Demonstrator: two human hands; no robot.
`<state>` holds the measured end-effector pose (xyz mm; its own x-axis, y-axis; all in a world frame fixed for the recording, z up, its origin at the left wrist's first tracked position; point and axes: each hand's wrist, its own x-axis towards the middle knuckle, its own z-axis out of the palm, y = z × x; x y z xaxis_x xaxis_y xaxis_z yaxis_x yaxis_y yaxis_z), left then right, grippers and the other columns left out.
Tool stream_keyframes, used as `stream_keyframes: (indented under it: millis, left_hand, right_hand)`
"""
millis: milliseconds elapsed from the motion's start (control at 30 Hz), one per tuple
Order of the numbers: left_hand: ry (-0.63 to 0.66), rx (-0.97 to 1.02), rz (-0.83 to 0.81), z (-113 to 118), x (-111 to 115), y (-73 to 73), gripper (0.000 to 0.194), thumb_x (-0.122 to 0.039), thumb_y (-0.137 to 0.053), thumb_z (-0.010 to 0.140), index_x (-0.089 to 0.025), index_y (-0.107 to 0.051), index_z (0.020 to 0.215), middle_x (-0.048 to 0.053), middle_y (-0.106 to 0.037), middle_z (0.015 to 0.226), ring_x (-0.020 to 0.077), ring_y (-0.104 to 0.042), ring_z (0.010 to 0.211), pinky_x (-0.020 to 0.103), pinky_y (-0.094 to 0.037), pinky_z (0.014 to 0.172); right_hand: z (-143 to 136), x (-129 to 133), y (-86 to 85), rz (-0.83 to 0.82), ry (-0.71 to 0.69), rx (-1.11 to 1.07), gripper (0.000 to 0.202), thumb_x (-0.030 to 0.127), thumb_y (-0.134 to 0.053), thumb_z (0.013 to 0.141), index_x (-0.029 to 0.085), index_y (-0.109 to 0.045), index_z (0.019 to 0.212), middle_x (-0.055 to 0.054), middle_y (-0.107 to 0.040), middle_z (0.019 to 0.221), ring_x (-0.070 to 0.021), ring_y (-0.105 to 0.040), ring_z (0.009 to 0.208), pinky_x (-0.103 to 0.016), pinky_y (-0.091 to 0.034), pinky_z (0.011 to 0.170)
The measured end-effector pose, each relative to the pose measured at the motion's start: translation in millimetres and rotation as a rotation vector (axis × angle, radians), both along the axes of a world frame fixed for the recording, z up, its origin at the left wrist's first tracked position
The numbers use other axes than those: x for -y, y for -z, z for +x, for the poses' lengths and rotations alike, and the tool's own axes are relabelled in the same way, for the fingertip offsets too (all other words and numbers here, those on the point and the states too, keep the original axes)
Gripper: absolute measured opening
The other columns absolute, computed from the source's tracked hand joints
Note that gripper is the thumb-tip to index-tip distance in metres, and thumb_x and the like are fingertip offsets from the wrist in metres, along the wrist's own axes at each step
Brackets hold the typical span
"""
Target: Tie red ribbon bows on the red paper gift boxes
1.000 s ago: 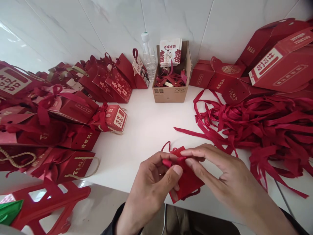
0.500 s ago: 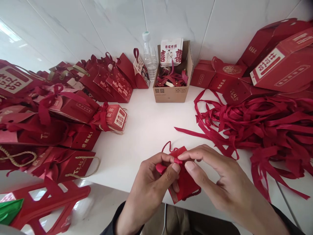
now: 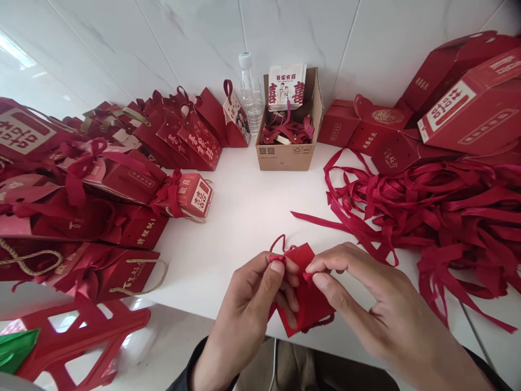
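Note:
A small red box (image 3: pixel 311 304) with a dark red cord handle (image 3: pixel 278 243) lies tilted at the table's front edge, between my hands. My left hand (image 3: pixel 258 298) pinches a piece of red ribbon (image 3: pixel 278 260) between thumb and forefinger, its other fingers resting against the box. On the box's right side, my right hand (image 3: pixel 358 293) has thumb and forefinger closed on another bit of the red ribbon. The fingers hide most of the ribbon and part of the box.
Loose red ribbons (image 3: pixel 407 212) are heaped at the right. Several red gift boxes (image 3: pixel 122 179) crowd the left. A cardboard box (image 3: pixel 284 157) and plastic bottle (image 3: pixel 251 103) stand at the back. A red plastic stool (image 3: pixel 93 347) is below left.
My two hands have moved slightly apart. The ribbon that both held together at the box's middle is now pinched at two separate places.

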<state>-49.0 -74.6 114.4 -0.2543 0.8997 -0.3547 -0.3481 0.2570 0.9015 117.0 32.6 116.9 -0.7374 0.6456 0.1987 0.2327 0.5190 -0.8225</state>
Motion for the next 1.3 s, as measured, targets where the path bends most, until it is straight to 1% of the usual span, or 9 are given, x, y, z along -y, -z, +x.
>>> stream_keyframes:
  millis: [167, 267, 433, 567, 633, 800, 933, 1167, 1300]
  left_hand:
    - [-0.018, -0.077, -0.051, 3.7, -7.2, -2.4, 0.036, -0.047, -0.068, 0.099, -0.014, -0.073, 0.085, -0.002, -0.057, 0.061, 0.0096, -0.050, 0.051, 0.020, -0.044, 0.049]
    - [0.042, -0.097, -0.047, 4.8, -8.3, -5.9, 0.036, -0.048, -0.069, 0.097, -0.014, -0.075, 0.086, -0.003, -0.051, 0.059, 0.0082, -0.041, 0.051, 0.020, -0.034, 0.048]
    - [0.156, -0.111, -0.026, 3.0, -3.2, -9.1, 0.031, -0.041, -0.062, 0.100, -0.014, -0.077, 0.103, -0.001, -0.055, 0.063, 0.0136, -0.051, 0.062, 0.026, -0.044, 0.062]
    - [0.149, -0.104, -0.024, 3.3, 3.0, -7.0, 0.043, -0.034, -0.067, 0.097, -0.017, -0.066, 0.136, 0.006, -0.068, 0.093, 0.0189, -0.060, 0.084, 0.029, -0.052, 0.078]
    - [0.170, -0.071, -0.009, 5.2, 3.2, -6.5, 0.045, -0.031, -0.065, 0.100, -0.019, -0.060, 0.143, 0.009, -0.068, 0.110, 0.0196, -0.061, 0.094, 0.030, -0.053, 0.084]
    - [0.205, -0.171, 0.037, 7.3, -3.0, -7.7, 0.022, -0.036, -0.062, 0.103, -0.017, -0.072, 0.108, 0.002, -0.061, 0.087, 0.0134, -0.051, 0.075, 0.024, -0.045, 0.069]
    - [0.188, -0.241, -0.006, 4.2, -4.3, -5.9, 0.033, -0.041, -0.054, 0.106, -0.017, -0.063, 0.087, -0.001, -0.051, 0.072, 0.0123, -0.045, 0.065, 0.025, -0.040, 0.061]
    - [0.206, -0.157, -0.015, 1.7, -4.9, -6.0, 0.047, -0.058, -0.055, 0.102, -0.017, -0.058, 0.080, 0.000, -0.052, 0.066, 0.0127, -0.047, 0.060, 0.025, -0.039, 0.055]
    - [0.170, -0.111, -0.025, 0.5, -8.5, -5.8, 0.051, -0.058, -0.056, 0.102, -0.015, -0.064, 0.075, 0.002, -0.058, 0.064, 0.0117, -0.054, 0.055, 0.023, -0.045, 0.054]
  right_hand:
    - [-2.7, 1.8, -2.4, -0.015, -0.163, -0.070, 0.013, 0.018, -0.054, 0.108, 0.029, -0.061, 0.105, 0.002, -0.069, 0.098, -0.0130, -0.069, 0.093, -0.022, -0.058, 0.078]
    - [-5.0, 2.9, 0.1, 0.020, -0.152, -0.086, 0.015, 0.018, -0.054, 0.108, 0.030, -0.063, 0.109, 0.001, -0.066, 0.102, -0.0137, -0.066, 0.100, -0.024, -0.058, 0.084]
    - [-7.1, 2.2, 5.7, 0.084, -0.080, -0.090, 0.019, 0.018, -0.054, 0.109, 0.031, -0.066, 0.115, -0.001, -0.062, 0.106, -0.0129, -0.065, 0.099, -0.024, -0.057, 0.083]
    - [-8.1, -0.3, 6.8, 0.117, -0.073, -0.115, 0.020, 0.017, -0.055, 0.108, 0.030, -0.069, 0.115, -0.001, -0.062, 0.105, -0.0113, -0.065, 0.100, -0.021, -0.058, 0.084]
    - [-8.8, -1.6, 6.7, 0.125, -0.074, -0.123, 0.021, 0.016, -0.056, 0.108, 0.030, -0.070, 0.116, -0.001, -0.062, 0.106, -0.0107, -0.066, 0.101, -0.019, -0.058, 0.085]
    - [-7.2, -4.1, 7.8, 0.147, -0.070, -0.124, 0.023, 0.016, -0.058, 0.106, 0.031, -0.072, 0.117, 0.000, -0.061, 0.105, -0.0112, -0.066, 0.101, -0.020, -0.058, 0.083]
    - [-4.1, -4.0, 8.7, 0.095, -0.080, -0.056, 0.028, 0.020, -0.056, 0.108, 0.037, -0.066, 0.129, 0.002, -0.065, 0.115, -0.0097, -0.065, 0.111, -0.019, -0.056, 0.091]
    - [-8.1, -1.8, 9.4, 0.093, -0.015, -0.073, 0.010, 0.020, -0.056, 0.107, 0.029, -0.062, 0.107, 0.003, -0.065, 0.101, -0.0088, -0.066, 0.095, -0.017, -0.053, 0.080]
    - [-8.7, 0.5, 11.7, 0.067, 0.015, -0.046, 0.008, 0.022, -0.055, 0.108, 0.027, -0.059, 0.103, 0.003, -0.064, 0.099, -0.0112, -0.063, 0.095, -0.021, -0.051, 0.083]
